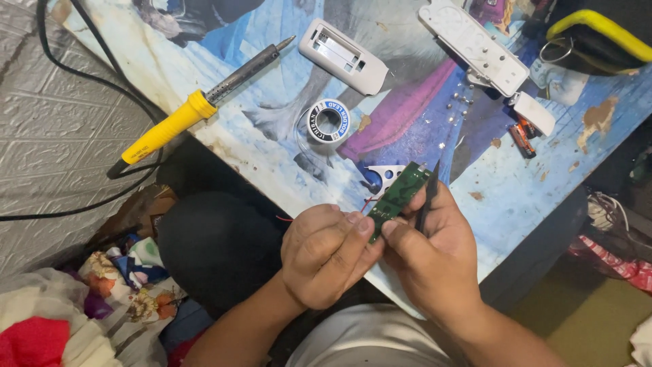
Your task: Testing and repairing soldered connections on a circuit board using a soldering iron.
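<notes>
You held a small green circuit board [397,194] up over the near edge of the table [272,146], right in front of you. Your left hand [326,255] was curled almost shut, and its thumb and first finger pinched the low end of the board. Your right hand [435,251] was touching the board too, from the right side, and its fingers were also closed around a thin dark tool [428,197]. I could not tell what kind of tool it was. The board's long side ran from low on the left, by your fingers, up to the right and away from you. Both hands were at the board, so neither was nearer than the other. A thin red wire [284,219] poked out just left of your left hand.

On the table, well apart from your hands, lay a soldering iron [204,102] with a yellow handle, its tip pointing up and right. A round spool of solder [327,121] with a blue and white ring label sat near the middle. Beyond it lay a white plastic case [343,58] and a long white cover [475,47]. A small red and black battery [521,136] lay to the right.
</notes>
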